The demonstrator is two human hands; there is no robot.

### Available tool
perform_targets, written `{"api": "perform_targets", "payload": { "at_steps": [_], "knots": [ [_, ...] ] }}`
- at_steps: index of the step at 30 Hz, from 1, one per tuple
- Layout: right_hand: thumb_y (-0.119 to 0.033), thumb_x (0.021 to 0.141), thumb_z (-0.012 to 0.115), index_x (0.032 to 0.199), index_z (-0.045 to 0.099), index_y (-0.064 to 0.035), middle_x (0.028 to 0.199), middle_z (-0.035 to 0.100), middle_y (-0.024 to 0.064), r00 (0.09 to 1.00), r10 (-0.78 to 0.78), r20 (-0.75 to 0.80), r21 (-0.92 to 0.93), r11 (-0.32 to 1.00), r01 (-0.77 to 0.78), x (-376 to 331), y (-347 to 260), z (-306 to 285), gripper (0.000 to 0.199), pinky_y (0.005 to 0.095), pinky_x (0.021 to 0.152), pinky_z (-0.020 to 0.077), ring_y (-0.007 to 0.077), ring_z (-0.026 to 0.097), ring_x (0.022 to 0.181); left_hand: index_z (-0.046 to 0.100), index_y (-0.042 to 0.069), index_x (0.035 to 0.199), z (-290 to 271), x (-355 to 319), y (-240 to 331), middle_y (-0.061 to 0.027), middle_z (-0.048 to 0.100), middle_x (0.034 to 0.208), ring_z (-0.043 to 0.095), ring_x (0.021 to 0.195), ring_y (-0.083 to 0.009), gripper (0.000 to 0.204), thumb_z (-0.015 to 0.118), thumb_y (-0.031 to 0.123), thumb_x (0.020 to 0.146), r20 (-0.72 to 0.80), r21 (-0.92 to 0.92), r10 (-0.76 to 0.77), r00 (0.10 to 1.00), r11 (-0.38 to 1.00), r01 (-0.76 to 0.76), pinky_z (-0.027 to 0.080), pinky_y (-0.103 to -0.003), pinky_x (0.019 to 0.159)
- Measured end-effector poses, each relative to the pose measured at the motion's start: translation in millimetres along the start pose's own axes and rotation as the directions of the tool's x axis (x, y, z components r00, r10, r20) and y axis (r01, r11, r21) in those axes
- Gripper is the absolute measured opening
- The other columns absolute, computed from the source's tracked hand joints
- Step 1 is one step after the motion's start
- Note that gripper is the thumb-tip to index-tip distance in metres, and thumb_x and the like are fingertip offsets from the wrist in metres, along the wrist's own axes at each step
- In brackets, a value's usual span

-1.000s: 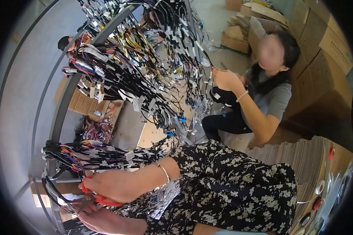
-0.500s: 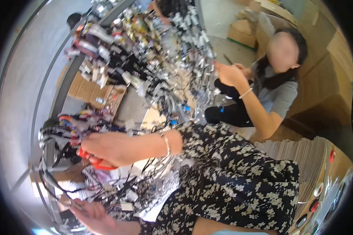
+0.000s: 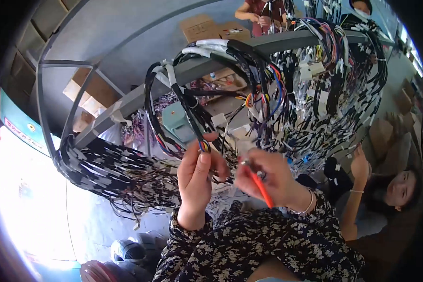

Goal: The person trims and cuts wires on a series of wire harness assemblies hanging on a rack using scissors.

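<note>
Left hand [image 3: 197, 181]: raised since half a second ago, when it lay low near the lap; now pinching the end of a black-taped wire bundle [image 3: 192, 115] between thumb and fingertips, coloured wire tips showing at the grip.

Right hand [image 3: 268, 181]: closed around red-handled cutters [image 3: 261, 185], as before, but lifted beside the left hand, tool tip close to the held bundle end.

Wire bundle: hangs from the grey metal rack bar [image 3: 183, 75], now overhead rather than off to the left.

Seated co-worker [image 3: 395, 188]: lower right, previously upper right.
</note>
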State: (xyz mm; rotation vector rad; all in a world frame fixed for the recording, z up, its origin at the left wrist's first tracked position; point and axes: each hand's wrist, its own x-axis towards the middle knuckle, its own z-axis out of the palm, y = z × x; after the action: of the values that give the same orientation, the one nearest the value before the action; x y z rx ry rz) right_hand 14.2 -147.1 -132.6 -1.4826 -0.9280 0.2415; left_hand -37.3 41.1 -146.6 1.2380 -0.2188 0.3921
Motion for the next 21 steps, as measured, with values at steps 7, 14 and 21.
{"api": "perform_targets", "payload": {
  "at_steps": [7,14,21],
  "knots": [
    [-0.032,0.093,0.076,0.090,0.059,-0.0033,0.072,0.056,-0.0019,0.966,0.224,0.132,0.263,0.931,-0.252,-1,9,6,0.033,0.0236,0.058,0.0391,0.0052,0.048,0.065,0.044,-0.009,0.142,0,16,1,-0.0183,0.067,0.116,0.066,0.106,-0.0246,0.049,0.050,0.025,0.107,0.122,-0.023,-0.004,0.993,1.000,0.007,0.051,-0.036,0.096],
    [-0.031,0.093,0.076,0.089,0.059,-0.0027,0.073,0.057,-0.0015,0.964,0.246,0.103,0.183,0.948,-0.261,-7,2,11,0.033,0.0235,0.059,0.0394,0.0047,0.048,0.067,0.039,-0.008,0.146,3,19,-2,-0.0219,0.067,0.118,0.068,0.109,-0.0305,0.048,0.048,0.017,0.107,0.187,-0.023,0.007,0.982,1.000,-0.003,0.055,-0.037,0.093],
    [-0.031,0.092,0.077,0.091,0.060,-0.0025,0.071,0.056,-0.0004,0.972,0.233,0.027,0.187,0.954,-0.234,-10,2,11,0.033,0.0244,0.057,0.0396,0.0051,0.049,0.065,0.038,-0.008,0.147,6,22,-4,-0.0220,0.068,0.115,0.068,0.109,-0.0310,0.048,0.048,0.015,0.107,0.213,-0.003,0.003,0.977,1.000,-0.003,0.055,-0.037,0.093]
  ]
}}
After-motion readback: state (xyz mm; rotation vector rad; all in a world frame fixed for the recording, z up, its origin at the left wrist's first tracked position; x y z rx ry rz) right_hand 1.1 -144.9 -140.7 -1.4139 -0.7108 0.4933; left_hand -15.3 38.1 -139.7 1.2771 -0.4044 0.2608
